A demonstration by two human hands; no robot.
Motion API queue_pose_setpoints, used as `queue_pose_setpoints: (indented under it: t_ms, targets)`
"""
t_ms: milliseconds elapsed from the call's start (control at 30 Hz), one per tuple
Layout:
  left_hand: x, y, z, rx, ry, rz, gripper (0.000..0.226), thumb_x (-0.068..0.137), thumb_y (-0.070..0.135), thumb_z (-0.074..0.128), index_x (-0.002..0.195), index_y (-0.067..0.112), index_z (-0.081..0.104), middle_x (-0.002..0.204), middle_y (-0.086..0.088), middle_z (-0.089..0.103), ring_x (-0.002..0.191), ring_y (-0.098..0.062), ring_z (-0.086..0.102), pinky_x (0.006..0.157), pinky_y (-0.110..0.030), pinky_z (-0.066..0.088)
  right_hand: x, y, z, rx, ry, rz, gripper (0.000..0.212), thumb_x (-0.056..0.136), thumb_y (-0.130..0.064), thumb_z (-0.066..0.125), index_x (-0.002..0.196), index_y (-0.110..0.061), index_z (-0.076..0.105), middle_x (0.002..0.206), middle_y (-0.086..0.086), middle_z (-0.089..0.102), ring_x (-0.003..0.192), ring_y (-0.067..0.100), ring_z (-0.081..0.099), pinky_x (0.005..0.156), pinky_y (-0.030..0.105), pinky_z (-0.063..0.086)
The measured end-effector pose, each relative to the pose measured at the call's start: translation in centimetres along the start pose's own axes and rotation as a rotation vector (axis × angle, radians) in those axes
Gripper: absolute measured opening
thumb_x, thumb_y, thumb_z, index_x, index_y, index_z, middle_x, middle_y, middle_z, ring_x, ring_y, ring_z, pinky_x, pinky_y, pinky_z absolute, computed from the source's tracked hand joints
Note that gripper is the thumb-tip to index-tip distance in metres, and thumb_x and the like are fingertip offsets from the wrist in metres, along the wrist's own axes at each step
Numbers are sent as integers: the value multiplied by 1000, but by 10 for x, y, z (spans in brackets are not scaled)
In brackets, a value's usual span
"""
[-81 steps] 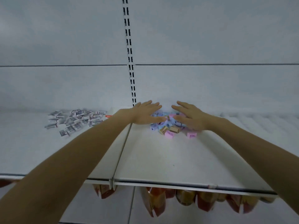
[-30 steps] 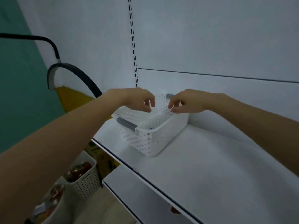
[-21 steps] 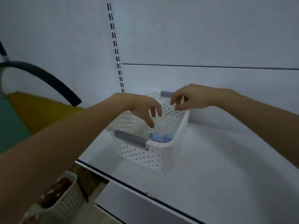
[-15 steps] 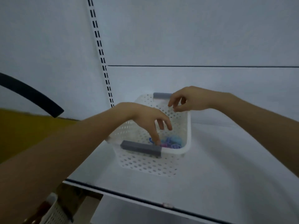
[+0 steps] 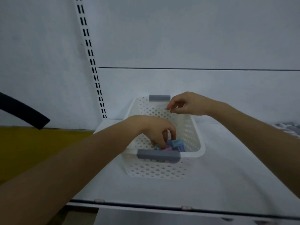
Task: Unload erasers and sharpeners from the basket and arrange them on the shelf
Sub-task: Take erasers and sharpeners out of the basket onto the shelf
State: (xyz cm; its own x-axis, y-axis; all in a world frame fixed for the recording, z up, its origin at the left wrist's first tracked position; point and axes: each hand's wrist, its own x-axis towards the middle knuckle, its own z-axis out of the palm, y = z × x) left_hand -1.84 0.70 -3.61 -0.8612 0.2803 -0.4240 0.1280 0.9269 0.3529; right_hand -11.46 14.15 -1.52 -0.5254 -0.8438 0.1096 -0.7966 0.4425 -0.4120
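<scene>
A: Where does the white perforated plastic basket [image 5: 154, 169] with grey handles sit?
B: On the white shelf board [image 5: 227, 184], towards its left end, close to the back wall.
A: And the erasers and sharpeners?
B: There's a heap of small blue and pink pieces [image 5: 177, 143] at the basket's near end, too blurred to sort one kind from the other.
A: The left hand [image 5: 155, 130]?
B: Down inside the basket, fingers curled, tips among those pieces. I cannot tell whether they pinch one.
A: The right hand [image 5: 186, 103]?
B: It hovers over the far rim, fingers loosely curled, thumb near forefinger, nothing visible between them.
</scene>
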Motion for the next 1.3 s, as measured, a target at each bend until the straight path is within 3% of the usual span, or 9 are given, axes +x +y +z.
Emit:
queue_pose_setpoints:
  t_ms: [200,367,433,633,833,967,1100,1200,1300]
  targets:
    - [-1,3,1,-27,-38,-39,41,86,8,60,125,17,50,118,-11,56,88,-19,58,76,-29,56,0,0,-1,30,-20,1,16,87,-14,60,96,-25,66,92,-10,65,81,-5,58,73,5,41]
    - [1,2,1,51,13,24,25,82,8,65,101,20,56,109,-7,58,88,-21,61,79,-35,57,-1,0,-1,42,-26,-7,16,88,-12,57,98,-21,67,87,-14,63,82,-3,59,75,7,42]
    - [1,-1,0,125,57,34,23,80,9,66,101,18,59,104,-1,58,88,-20,60,82,-36,55,-2,-1,-1,18,-16,-3,16,88,-13,57,98,-21,66,88,-12,63,81,-3,58,76,10,42]
    - [-14,-13,-21,316,227,-15,15,81,10,64,89,19,56,96,2,58,88,-16,55,83,-32,49,-4,-14,-14,-375,8,-28,19,85,-22,60,104,-22,64,103,-6,66,87,4,55,91,26,39]
    - [-27,-34,-35,249,387,-14,21,82,9,64,102,14,63,102,1,62,90,-16,59,83,-31,49,-13,-60,-15,-339,-433,-41,39,80,-30,69,117,-24,58,110,-9,56,96,6,52,88,22,44]
    - [-23,-42,-33,196,467,2,17,82,11,64,99,15,63,102,-1,64,89,-14,59,84,-33,51,-14,-80,5,-552,-758,3,54,81,-33,68,130,-29,46,129,-6,46,99,7,39,76,16,37]
    - [-19,-43,-28,182,513,3,20,83,11,63,103,11,63,104,-3,61,92,-16,57,86,-36,50,-10,-77,22,-684,-796,60,55,81,-30,68,130,-22,45,130,0,42,96,11,35,75,19,35]
    - [-18,-43,-25,153,563,-1,20,83,16,65,102,12,63,102,-1,60,90,-15,56,84,-34,50,-3,-71,30,-696,-775,26,46,82,-20,68,123,-17,48,110,2,44,91,14,41,57,17,35]
    - [-18,-42,-24,143,589,-4,20,83,19,66,102,12,63,100,0,59,89,-14,56,84,-33,50,4,-63,35,-680,-748,-12,39,81,-16,67,117,-16,51,101,0,44,90,16,44,55,17,34]
